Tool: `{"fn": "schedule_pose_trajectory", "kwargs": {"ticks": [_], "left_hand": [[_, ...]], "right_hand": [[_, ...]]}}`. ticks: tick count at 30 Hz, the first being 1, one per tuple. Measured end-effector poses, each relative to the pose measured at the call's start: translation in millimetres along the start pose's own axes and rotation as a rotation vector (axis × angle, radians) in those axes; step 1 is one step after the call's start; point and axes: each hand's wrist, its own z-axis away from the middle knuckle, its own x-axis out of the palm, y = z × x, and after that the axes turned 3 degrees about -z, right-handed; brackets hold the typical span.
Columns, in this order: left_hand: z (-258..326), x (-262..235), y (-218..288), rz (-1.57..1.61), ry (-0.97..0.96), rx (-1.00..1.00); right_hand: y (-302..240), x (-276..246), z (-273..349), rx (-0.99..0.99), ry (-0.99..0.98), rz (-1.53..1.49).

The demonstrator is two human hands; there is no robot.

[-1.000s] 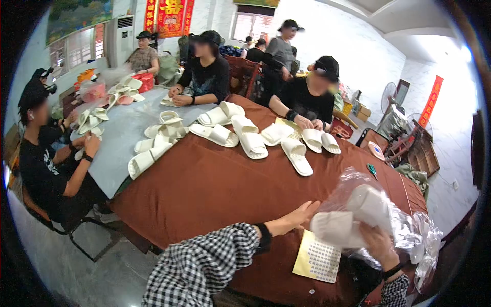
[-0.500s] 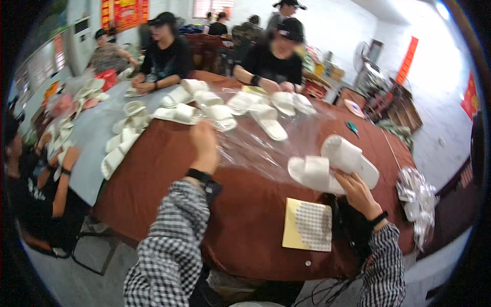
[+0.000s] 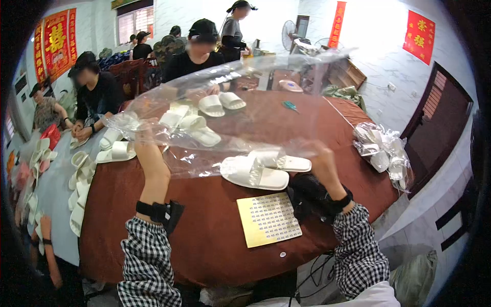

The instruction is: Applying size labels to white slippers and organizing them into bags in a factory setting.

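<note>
A large clear plastic bag (image 3: 230,148) is spread in the air over the table, billowing from far left to right. My left hand (image 3: 149,134) is closed on its left part, seen through the film. At the bag's lower right edge is my right hand (image 3: 322,161), smeared by motion; whether its fingers grip the film is unclear. Beside that hand a pair of white slippers lies on the brown cloth: the front slipper (image 3: 253,173) and the one behind it (image 3: 286,161), partly under the film. A yellow sheet of small round stickers (image 3: 268,220) lies nearer me.
More white slippers (image 3: 204,134) sit across the brown table (image 3: 204,215), several along its left side (image 3: 79,192). A black bundle (image 3: 314,197) lies under my right wrist. Bagged slippers (image 3: 383,153) are at the right edge, green snips (image 3: 290,106) farther back. Co-workers (image 3: 192,66) sit opposite.
The clear bag has risen from the table into the air. The slipper pair, earlier held in my right hand, now lies on the cloth. My view has turned right.
</note>
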Motion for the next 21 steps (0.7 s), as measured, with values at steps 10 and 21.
{"fn": "schedule_pose_trajectory", "kwargs": {"ticks": [10, 21], "left_hand": [[102.6, 91.4, -31.8, -0.271, -0.485, -0.201], [201.1, 170.5, -89.9, -0.222, -1.054, -0.644]], "right_hand": [[-96.3, -168.5, 73.5, -0.145, 0.162, -0.659], [60.7, -253.3, 155.9, 0.506, 0.467, -0.563]]}}
